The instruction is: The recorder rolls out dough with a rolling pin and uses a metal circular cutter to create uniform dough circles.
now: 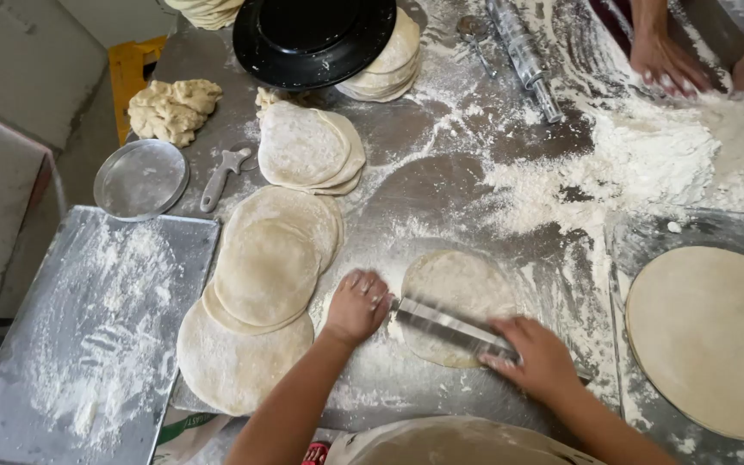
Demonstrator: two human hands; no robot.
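Note:
My left hand (pixel 356 306) and my right hand (pixel 537 353) press on the two ends of a metal rolling pin (pixel 449 323). The pin lies slantwise across a flat round of dough (pixel 454 288) on the floured steel table (pixel 424 189). Left of my left hand, several rolled dough rounds (pixel 260 293) overlap in a loose pile. Both palms face down with the fingers curled over the pin.
More dough rounds (pixel 307 146) lie further back, beside a lump of raw dough (pixel 172 108), a small metal pan (pixel 141 178) and a grey-handled cutter (pixel 221 176). A black pan (pixel 312 39) covers a stack. Another person's hands (pixel 665 60) work a flour heap (pixel 647 159). A large round (pixel 708 340) rests right.

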